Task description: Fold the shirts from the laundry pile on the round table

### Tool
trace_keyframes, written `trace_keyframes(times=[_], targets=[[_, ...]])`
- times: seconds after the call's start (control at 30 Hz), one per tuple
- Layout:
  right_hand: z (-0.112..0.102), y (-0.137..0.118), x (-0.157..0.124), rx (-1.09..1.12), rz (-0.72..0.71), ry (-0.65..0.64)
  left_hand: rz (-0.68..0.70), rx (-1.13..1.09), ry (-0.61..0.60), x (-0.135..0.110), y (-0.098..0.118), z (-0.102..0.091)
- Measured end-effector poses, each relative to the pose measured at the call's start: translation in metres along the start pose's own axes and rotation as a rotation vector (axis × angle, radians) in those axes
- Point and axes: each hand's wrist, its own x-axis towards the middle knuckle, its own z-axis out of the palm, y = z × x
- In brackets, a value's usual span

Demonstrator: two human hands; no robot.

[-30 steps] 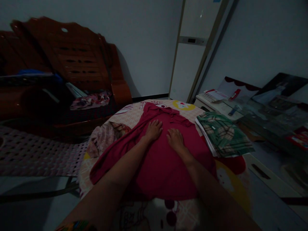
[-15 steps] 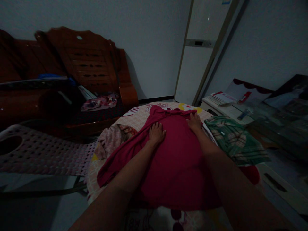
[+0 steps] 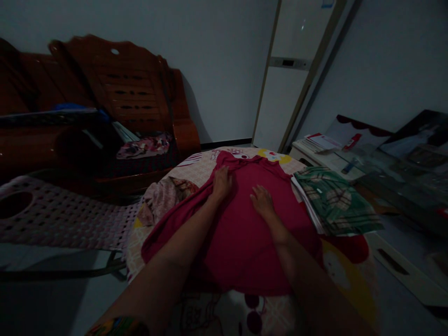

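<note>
A dark pink garment, a shirt by its look, lies spread on a round table with a patterned cloth. My left hand rests on the garment's upper left part, beside a long fold at its left edge; the fingers are slightly bent over the fabric. Near the middle of the upper part, my right hand lies palm down on the cloth, fingers apart. Both forearms reach across the garment.
A green plaid folded cloth lies at the table's right edge. A crumpled pinkish cloth sits at the left. Around the table are a woven chair, a wooden sofa, and a cabinet with a glass top.
My right hand has left the garment's upper right edge and moved left and nearer, toward its middle. My left hand has shifted a little away and to the left, onto the fold.
</note>
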Motion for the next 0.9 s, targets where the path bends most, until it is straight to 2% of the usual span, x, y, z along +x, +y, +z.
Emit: trace_keyframes(times=[0.1, 0.17, 0.27, 0.47, 0.6, 0.7, 0.83, 0.9], targets=[[-0.002, 0.002, -0.004, 0.005, -0.009, 0.024, -0.213, -0.006, 0.084, 0.025, -0.014, -0.013], [-0.005, 0.001, -0.004, -0.001, -0.005, 0.024, -0.294, -0.01, 0.018, 0.039, -0.022, -0.018], [-0.007, -0.002, -0.004, -0.012, -0.005, 0.02, -0.324, 0.011, -0.111, 0.05, -0.028, -0.019], [-0.003, 0.002, -0.004, 0.029, -0.019, 0.051, -0.403, 0.055, -0.245, 0.059, -0.033, -0.022], [0.004, 0.007, -0.002, 0.073, -0.03, 0.086, -0.357, 0.067, -0.315, 0.068, -0.044, -0.03], [0.008, 0.01, -0.002, 0.094, -0.044, 0.115, -0.326, 0.073, -0.264, 0.076, -0.058, -0.04], [0.009, 0.011, -0.002, 0.115, -0.054, 0.13, -0.353, 0.147, -0.04, 0.082, -0.081, -0.058], [0.009, 0.012, -0.002, 0.125, -0.052, 0.117, -0.373, 0.155, 0.011, 0.082, -0.091, -0.065]])
